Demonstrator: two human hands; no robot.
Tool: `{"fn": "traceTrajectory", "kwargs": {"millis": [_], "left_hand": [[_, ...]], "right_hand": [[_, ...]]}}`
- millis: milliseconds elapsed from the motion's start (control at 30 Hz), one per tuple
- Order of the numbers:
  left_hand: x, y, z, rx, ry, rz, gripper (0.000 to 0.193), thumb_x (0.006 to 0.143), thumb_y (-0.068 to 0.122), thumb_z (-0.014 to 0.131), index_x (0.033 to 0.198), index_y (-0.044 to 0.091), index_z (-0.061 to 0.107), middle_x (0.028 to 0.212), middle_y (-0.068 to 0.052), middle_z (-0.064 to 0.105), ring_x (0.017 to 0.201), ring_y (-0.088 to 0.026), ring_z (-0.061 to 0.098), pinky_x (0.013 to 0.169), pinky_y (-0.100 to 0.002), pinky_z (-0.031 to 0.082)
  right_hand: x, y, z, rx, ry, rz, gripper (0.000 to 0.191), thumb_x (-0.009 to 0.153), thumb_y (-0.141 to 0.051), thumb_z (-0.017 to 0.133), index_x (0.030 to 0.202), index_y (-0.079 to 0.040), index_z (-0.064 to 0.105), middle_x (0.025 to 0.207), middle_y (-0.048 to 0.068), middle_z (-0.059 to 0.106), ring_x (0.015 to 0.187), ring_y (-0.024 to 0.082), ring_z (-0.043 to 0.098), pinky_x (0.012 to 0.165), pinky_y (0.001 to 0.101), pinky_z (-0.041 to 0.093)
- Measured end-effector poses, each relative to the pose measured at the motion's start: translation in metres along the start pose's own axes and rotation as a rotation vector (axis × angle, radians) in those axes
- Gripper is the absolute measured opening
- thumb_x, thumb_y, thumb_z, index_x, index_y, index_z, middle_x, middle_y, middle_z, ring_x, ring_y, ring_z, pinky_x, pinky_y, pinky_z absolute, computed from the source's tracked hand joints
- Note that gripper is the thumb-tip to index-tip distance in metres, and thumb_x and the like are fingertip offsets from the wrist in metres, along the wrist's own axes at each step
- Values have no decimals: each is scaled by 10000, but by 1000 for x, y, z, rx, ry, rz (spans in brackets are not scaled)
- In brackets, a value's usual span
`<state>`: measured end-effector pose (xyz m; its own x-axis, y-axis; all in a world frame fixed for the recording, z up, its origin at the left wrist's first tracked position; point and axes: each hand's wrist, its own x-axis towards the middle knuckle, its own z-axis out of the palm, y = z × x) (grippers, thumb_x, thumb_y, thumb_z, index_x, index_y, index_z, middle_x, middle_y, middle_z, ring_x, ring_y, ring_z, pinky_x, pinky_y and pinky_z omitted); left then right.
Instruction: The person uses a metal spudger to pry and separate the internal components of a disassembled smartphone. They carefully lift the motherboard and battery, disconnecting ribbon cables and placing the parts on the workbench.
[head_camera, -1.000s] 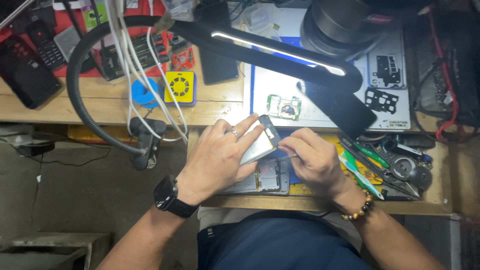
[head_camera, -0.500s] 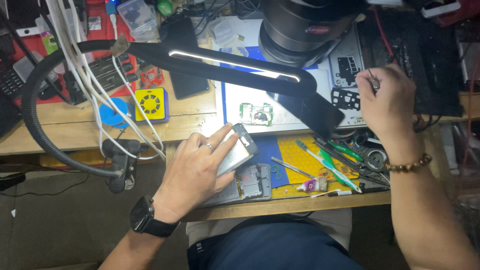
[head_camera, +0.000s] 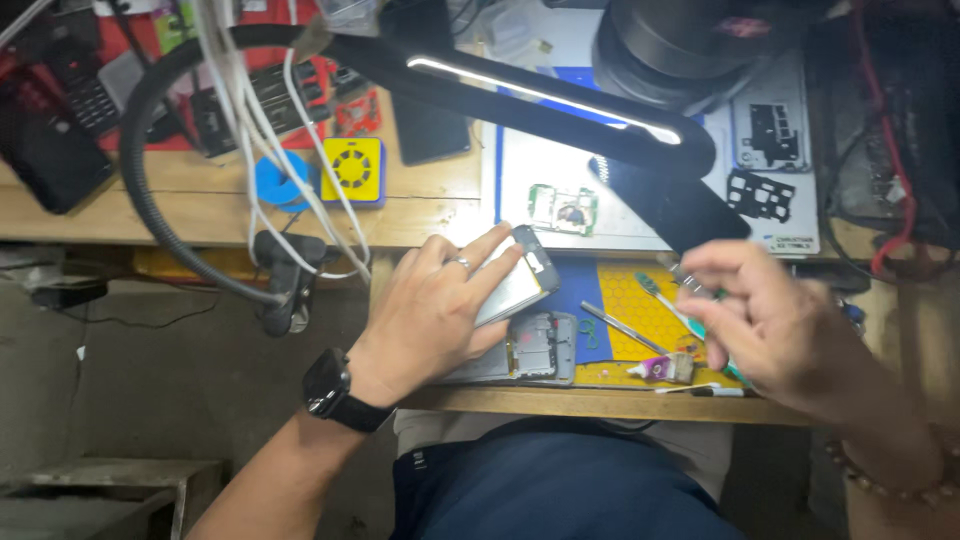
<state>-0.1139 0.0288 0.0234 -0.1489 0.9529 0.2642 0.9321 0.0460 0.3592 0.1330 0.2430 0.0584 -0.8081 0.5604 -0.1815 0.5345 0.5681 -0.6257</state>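
Far left, dark phones (head_camera: 50, 150) lie on the wooden bench (head_camera: 200, 215), beside a red tray (head_camera: 300, 90). A black gooseneck (head_camera: 150, 200) loops past white cables (head_camera: 290, 170) to a clamp (head_camera: 285, 280) at the bench edge. A blue disc (head_camera: 280, 180) and a yellow square part (head_camera: 352, 168) sit just right of the cables. A wristwatch (head_camera: 328, 385) is on the left wrist. The left hand (head_camera: 430, 310), wearing a ring (head_camera: 458, 264), rests half open over the work: its fingers (head_camera: 490, 250) lie flat along a grey phone panel (head_camera: 515, 290), pressing it at a tilt. Under that panel an opened phone frame (head_camera: 540, 350) lies flat at the near edge of the bench, partly on a blue mat (head_camera: 570, 285). Above, a lit lamp bar (head_camera: 540, 95) crosses the view, and a small green circuit board (head_camera: 562, 210) lies on a white mat (head_camera: 520, 170). On the yellow honeycomb mat (head_camera: 625, 300) lie metal tweezers (head_camera: 620, 328), a green-handled tool (head_camera: 665, 300) and a small glue tube (head_camera: 660, 368). The right hand (head_camera: 770, 320), blurred, hovers over the yellow mat's right edge with fingers curled loosely; it pinches a thin tool (head_camera: 685, 280), kind unclear. Black phone parts (head_camera: 765, 190) lie far right.
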Motion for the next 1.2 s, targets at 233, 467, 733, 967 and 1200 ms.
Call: {"fn": "traceTrajectory", "kwargs": {"millis": [233,467,733,967,1200], "left_hand": [[-2,1,-3,19,4,-4,776,643,290,865,1341,77,599,1464,-85,559,877,-291,576,775,-408,506],[-2,0,-3,9,-9,-15,773,648,298,861,1341,78,598,1458,-95,560,883,-297,580,777,-409,507],[-5,-1,1,27,-6,-20,779,659,309,857,1353,66,600,1466,-102,558,876,-287,568,786,-402,506],[-5,-2,1,27,-4,-18,780,664,313,857,1357,66,597,1466,-106,561,875,-278,569,786,-394,504],[-3,-1,0,18,-18,-26,789,656,319,861,1353,64,595,1463,-111,558,872,-286,571,776,-400,500]], "right_hand": [[16,-48,18,-24,130,-464,168,896,-30,695,1058,3,725,1018,105,758,860,151,756,714,260,617],[15,-68,19,-9,184,-468,143,865,-25,753,1006,-27,728,1048,89,767,896,148,761,734,259,620],[10,-77,28,19,142,-406,167,845,-49,767,1007,-50,728,932,64,761,802,122,759,636,244,601],[9,-77,33,34,135,-421,136,842,-58,769,967,-52,715,941,63,760,786,123,763,619,247,606],[13,-72,34,-15,128,-487,108,836,-51,773,924,-39,710,935,66,758,810,139,753,649,255,622]]}}
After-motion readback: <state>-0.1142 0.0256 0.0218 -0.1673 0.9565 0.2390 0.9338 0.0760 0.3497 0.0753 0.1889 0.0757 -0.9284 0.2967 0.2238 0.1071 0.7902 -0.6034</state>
